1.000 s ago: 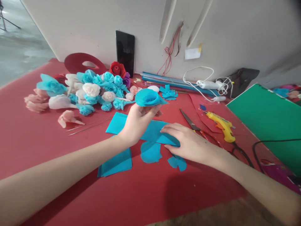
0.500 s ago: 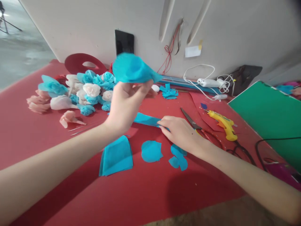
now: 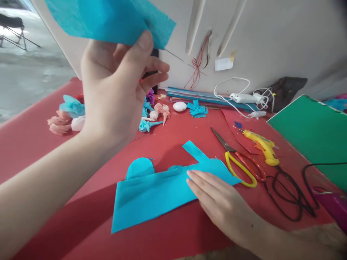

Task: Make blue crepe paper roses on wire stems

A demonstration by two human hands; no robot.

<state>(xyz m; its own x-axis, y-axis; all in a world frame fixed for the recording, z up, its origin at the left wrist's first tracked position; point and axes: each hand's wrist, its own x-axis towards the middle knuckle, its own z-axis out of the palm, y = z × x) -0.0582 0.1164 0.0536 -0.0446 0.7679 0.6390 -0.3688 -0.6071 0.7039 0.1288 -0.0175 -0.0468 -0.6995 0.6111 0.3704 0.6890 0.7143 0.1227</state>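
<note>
Raised at the upper left, my left hand (image 3: 116, 79) pinches a blue crepe paper piece (image 3: 108, 21) between thumb and fingers. A thin wire (image 3: 181, 59) sticks out to the right from behind that paper. Down on the red tabletop, my right hand (image 3: 221, 202) lies with its fingers stretched flat on a long blue crepe paper sheet (image 3: 151, 196). The sheet covers most of a stack of blue petals (image 3: 140, 168), whose rounded top shows. A narrow blue strip (image 3: 195, 151) juts out beyond its upper edge. Scissors (image 3: 238, 159) with yellow and red handles lie just right of the sheet.
A yellow glue gun (image 3: 261, 144) with a black cord (image 3: 292, 195) lies to the right, near a green board (image 3: 311, 133). Paper flowers (image 3: 72, 106) stand at the left, partly behind my left arm. Farther back are a white egg-shaped object (image 3: 179, 106), blue scraps (image 3: 197, 109) and a white power strip (image 3: 244, 98).
My left hand has risen to the left with its blue paper. My right hand has moved down toward me, and the blue sheet now lies over the cut petals, its fingers flat on it.
</note>
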